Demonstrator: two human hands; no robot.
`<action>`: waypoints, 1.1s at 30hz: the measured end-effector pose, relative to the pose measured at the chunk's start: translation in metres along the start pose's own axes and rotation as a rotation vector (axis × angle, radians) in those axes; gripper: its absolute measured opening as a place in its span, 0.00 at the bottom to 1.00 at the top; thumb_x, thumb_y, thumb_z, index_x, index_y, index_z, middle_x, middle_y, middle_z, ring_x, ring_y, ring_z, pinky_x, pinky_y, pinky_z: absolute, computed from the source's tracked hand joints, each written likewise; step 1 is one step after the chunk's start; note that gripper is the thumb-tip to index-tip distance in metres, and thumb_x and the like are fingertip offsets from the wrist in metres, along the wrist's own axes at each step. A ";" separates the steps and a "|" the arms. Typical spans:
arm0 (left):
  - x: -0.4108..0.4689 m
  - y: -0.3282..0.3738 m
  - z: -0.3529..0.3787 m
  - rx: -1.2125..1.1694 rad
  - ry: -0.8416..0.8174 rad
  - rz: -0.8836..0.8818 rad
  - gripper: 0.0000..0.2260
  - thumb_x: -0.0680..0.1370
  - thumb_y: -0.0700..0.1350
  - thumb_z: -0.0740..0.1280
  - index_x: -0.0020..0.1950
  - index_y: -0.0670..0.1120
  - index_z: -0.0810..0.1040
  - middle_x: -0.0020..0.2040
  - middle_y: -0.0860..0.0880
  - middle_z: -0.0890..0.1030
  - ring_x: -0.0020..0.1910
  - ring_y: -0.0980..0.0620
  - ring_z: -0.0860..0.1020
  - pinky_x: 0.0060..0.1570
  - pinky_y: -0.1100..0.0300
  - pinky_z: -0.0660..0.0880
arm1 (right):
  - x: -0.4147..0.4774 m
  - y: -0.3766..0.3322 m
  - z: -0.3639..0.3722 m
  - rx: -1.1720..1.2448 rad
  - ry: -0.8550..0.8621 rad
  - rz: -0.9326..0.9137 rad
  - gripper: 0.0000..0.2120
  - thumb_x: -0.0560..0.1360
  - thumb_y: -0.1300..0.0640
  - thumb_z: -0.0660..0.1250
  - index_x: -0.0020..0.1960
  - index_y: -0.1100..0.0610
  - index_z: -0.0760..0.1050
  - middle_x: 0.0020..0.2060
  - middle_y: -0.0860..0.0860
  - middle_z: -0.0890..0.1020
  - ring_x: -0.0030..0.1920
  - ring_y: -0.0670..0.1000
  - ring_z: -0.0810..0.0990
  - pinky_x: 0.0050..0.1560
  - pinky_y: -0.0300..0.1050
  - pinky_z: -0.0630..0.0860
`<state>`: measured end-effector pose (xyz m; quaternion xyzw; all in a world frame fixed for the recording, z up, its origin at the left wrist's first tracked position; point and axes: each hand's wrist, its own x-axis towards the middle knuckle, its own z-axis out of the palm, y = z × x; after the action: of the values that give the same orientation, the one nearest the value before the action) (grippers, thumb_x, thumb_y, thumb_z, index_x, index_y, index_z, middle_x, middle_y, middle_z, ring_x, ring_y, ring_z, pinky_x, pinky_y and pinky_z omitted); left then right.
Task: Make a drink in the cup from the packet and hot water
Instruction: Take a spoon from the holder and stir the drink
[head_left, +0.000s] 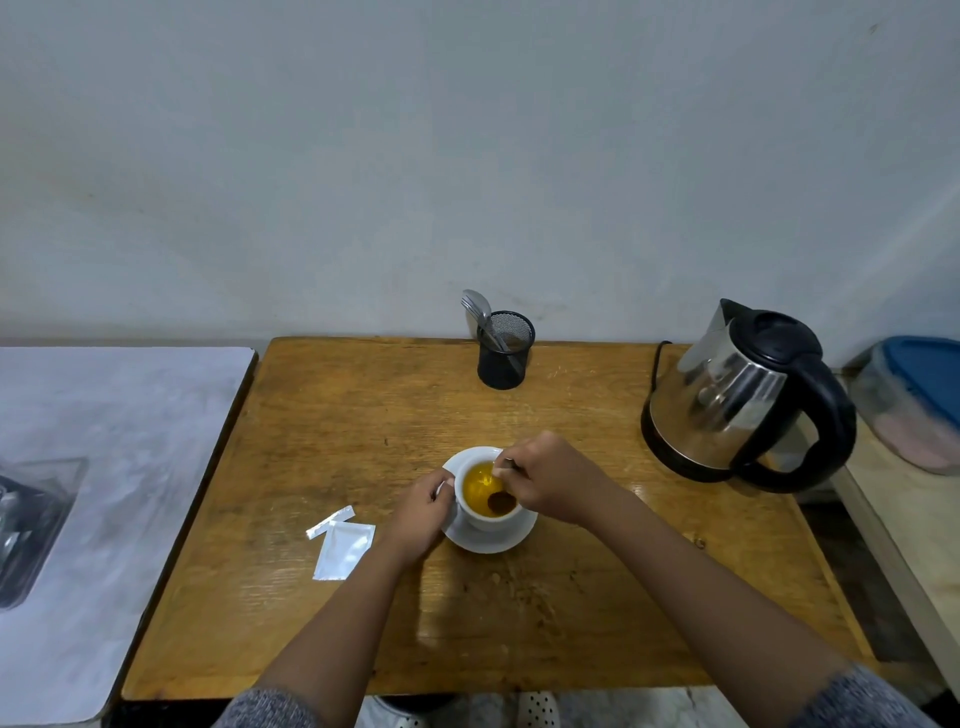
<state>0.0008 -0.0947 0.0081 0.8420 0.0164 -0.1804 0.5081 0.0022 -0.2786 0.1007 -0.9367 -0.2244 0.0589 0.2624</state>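
Stirring is judged to be the step in hand, with the cup steadied at its side.

The right hand (545, 480) is curled shut over the cup (488, 493), its fingertips pinched on what appears to be a thin metal spoon handle (508, 464); the bowl end is hidden in the amber liquid, where a dark clump (501, 502) is seen undissolved. The left hand (423, 512) is closed loosely against the cup's left side, apparently at the handle, so that the cup is kept from turning on its saucer (491, 540). Both forearms are stretched forward, wrists bent down. The torn packet (344, 548) is left flat just beside the left wrist; the kettle (737, 400) is set well apart on the table (337, 426), presumably already used.
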 end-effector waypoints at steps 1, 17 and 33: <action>0.000 0.000 0.000 0.009 0.001 0.003 0.11 0.80 0.45 0.56 0.51 0.45 0.77 0.50 0.43 0.80 0.49 0.45 0.77 0.52 0.48 0.74 | 0.001 -0.001 0.001 0.018 0.010 0.001 0.13 0.76 0.58 0.62 0.44 0.65 0.82 0.38 0.59 0.84 0.38 0.56 0.80 0.42 0.51 0.77; -0.002 0.001 0.000 0.008 0.006 0.006 0.11 0.80 0.45 0.56 0.52 0.45 0.77 0.50 0.43 0.79 0.49 0.46 0.76 0.51 0.50 0.73 | 0.002 0.007 0.018 0.209 0.287 0.114 0.10 0.75 0.61 0.64 0.40 0.65 0.81 0.33 0.58 0.84 0.35 0.55 0.81 0.40 0.53 0.79; -0.001 0.003 0.001 -0.009 0.009 -0.002 0.10 0.80 0.45 0.56 0.51 0.46 0.77 0.51 0.44 0.79 0.48 0.49 0.75 0.44 0.59 0.71 | -0.010 0.001 -0.025 0.161 0.162 -0.153 0.07 0.75 0.59 0.65 0.46 0.61 0.80 0.40 0.53 0.82 0.40 0.47 0.78 0.41 0.45 0.79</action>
<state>-0.0002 -0.0970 0.0108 0.8405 0.0206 -0.1770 0.5116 -0.0010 -0.2952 0.1212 -0.8944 -0.2678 -0.0191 0.3577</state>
